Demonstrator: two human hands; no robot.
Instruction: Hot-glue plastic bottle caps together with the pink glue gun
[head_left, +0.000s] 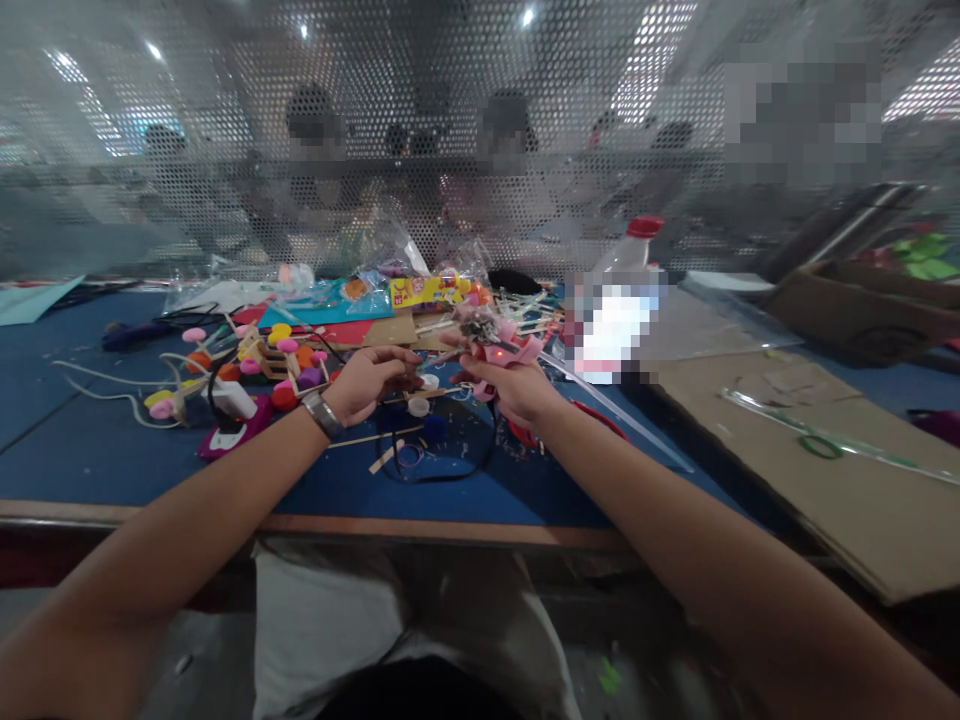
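Note:
A pink hot glue gun [504,352] with a lit red light sits in my right hand [517,388], its fingers wrapped round the handle. From its back a long translucent glue stick [619,410] slants down to the right. My left hand [375,383], with a watch on the wrist, is closed near the gun's nozzle. What its fingertips hold, if anything, is too small and blurred to name. Below the hands lie small white caps [418,407], thin wooden sticks [375,436] and a blue pom-pom [434,430]. A black cord [442,478] loops across the table under the gun.
Left of my hands stand a stick model with coloured pom-poms [281,365] and a purple power strip [234,430] with a white plug. Behind are coloured sheets and a yellow packet [429,290]. A red-capped bottle [630,250] and cardboard [840,450] are at right.

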